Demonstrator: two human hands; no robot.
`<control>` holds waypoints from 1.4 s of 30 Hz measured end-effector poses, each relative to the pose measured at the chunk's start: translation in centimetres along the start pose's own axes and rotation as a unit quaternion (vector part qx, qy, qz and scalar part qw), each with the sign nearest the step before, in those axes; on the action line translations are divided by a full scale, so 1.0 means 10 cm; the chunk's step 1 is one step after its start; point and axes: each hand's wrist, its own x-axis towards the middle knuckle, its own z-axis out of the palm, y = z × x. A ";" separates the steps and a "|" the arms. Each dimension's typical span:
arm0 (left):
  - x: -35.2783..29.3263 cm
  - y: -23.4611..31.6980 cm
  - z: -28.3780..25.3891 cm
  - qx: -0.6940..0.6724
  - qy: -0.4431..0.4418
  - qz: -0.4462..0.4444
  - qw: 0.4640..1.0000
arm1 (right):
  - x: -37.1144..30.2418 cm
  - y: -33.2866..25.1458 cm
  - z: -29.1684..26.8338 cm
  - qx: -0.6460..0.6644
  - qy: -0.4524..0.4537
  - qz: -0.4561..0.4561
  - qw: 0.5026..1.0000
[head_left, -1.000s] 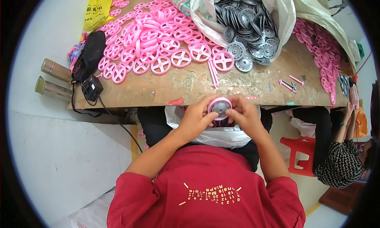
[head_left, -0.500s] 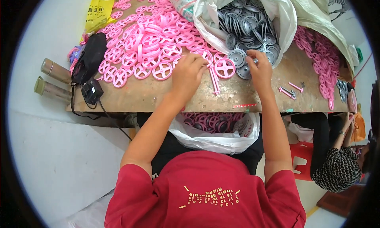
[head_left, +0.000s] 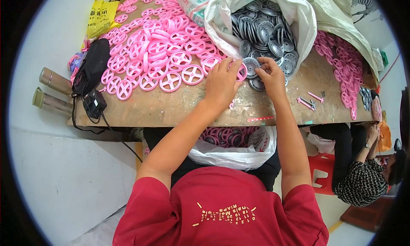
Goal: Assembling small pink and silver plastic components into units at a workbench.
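Observation:
My left hand (head_left: 222,84) lies over the front of the pink wheel pile, its fingers closed on the edge of a pink spoked wheel (head_left: 242,72), which they partly hide. Right beside that wheel is a round grey disc (head_left: 250,66) with a ridged face. The thumb and bent forefinger of my right hand (head_left: 272,78) are at this disc's right edge, apparently gripping it. Another grey disc (head_left: 256,84) lies just below. Under my left hand, pink pegs are mostly covered; one end (head_left: 231,105) shows.
A white sack (head_left: 308,36) of grey discs lies open at the back. Pink wheels (head_left: 171,81) spread left, more (head_left: 341,70) right. Loose pegs (head_left: 306,103) lie right. A bag (head_left: 239,159) of assembled wheels sits at my lap. Two bottles (head_left: 53,103) stand left; a person (head_left: 363,182) sits right.
My left hand has moved right, over the pegs and onto the pink wheel. My right hand has shifted left to the grey disc. The whole view has shifted slightly.

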 end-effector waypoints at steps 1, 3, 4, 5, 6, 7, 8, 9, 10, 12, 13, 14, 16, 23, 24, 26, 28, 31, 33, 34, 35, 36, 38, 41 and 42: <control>0.01 -0.02 0.01 0.001 -0.019 0.005 1.000 | -0.03 -0.02 -0.01 0.021 0.011 0.003 1.000; 0.04 -0.09 0.06 0.003 -0.037 0.010 0.999 | -0.08 -0.03 -0.02 0.042 0.022 0.005 0.999; 0.05 -0.14 0.12 -0.026 -0.017 0.008 1.000 | -0.10 -0.03 -0.03 0.029 0.025 -0.011 0.999; 0.07 -0.14 0.13 -0.055 0.001 0.006 0.998 | -0.13 -0.03 -0.05 0.016 0.028 -0.025 0.999; 0.08 -0.17 0.13 -0.056 0.000 0.007 0.998 | -0.17 -0.03 -0.06 0.016 0.029 -0.024 0.999; 0.09 -0.20 0.11 -0.064 -0.031 -0.007 0.997 | -0.21 -0.05 -0.07 -0.021 0.046 -0.071 0.996; 0.10 -0.22 0.08 -0.071 -0.061 -0.020 0.995 | -0.24 -0.08 -0.08 -0.058 0.062 -0.118 0.989; 0.10 -0.21 0.07 -0.051 -0.058 -0.020 0.997 | -0.29 -0.11 -0.10 -0.058 0.064 -0.118 0.989; 0.10 -0.21 0.06 -0.050 -0.058 -0.019 0.997 | -0.33 -0.15 -0.12 -0.029 0.043 -0.055 0.997; 0.08 -0.20 0.02 -0.007 -0.039 -0.017 0.999 | -0.45 -0.26 -0.17 0.000 0.023 0.008 1.000; 0.07 -0.20 -0.02 -0.007 -0.040 -0.017 0.999 | -0.51 -0.32 -0.19 0.101 0.018 0.025 0.994; 0.05 -0.15 -0.09 0.003 -0.039 -0.017 0.999 | -0.56 -0.36 -0.22 0.201 0.014 0.043 0.978; 0.00 -0.08 -0.19 0.012 -0.040 -0.018 0.999 | -0.63 -0.37 -0.31 0.226 0.022 0.042 0.973; -0.37 0.21 -0.40 -0.565 -0.078 -0.348 0.744 | -0.84 -0.60 -0.21 0.250 0.015 -0.006 0.968; -0.40 0.25 -0.42 -0.565 -0.077 -0.350 0.744 | -0.90 -0.65 -0.18 0.218 0.009 -0.026 0.976; -0.44 0.31 -0.45 -0.608 -0.074 -0.348 0.710 | -0.98 -0.61 -0.12 0.140 -0.002 -0.056 0.989; -0.46 0.35 -0.51 -0.588 -0.087 -0.336 0.730 | -1.05 -0.67 -0.09 -0.062 0.015 -0.193 0.979; -0.54 0.36 -0.53 -0.572 -0.095 -0.312 0.753 | -1.08 -0.68 -0.08 -0.042 0.020 -0.190 0.981; -0.62 0.33 -0.51 -0.556 -0.104 -0.291 0.772 | -1.12 -0.69 -0.09 -0.011 0.000 -0.150 0.989; -0.65 0.31 -0.49 -0.556 -0.106 -0.291 0.771 | -1.13 -0.66 -0.09 0.082 -0.041 -0.075 0.993; -0.69 0.29 -0.48 -0.505 -0.093 -0.240 0.824 | -1.14 -0.64 -0.10 0.174 -0.083 0.002 0.981; -0.72 0.29 -0.47 -0.450 -0.080 -0.188 0.870 | -1.15 -0.64 -0.13 0.174 -0.083 0.003 0.981; -0.74 0.29 -0.49 -0.438 -0.082 -0.167 0.879 | -1.17 -0.63 -0.19 0.257 -0.163 0.084 0.949; -0.74 0.39 -0.57 -0.404 -0.100 -0.143 0.898 | -1.20 -0.58 -0.17 0.224 -0.159 0.059 0.960; -0.74 0.42 -0.60 -0.380 -0.117 -0.141 0.907 | -1.22 -0.57 -0.15 0.223 -0.158 0.059 0.960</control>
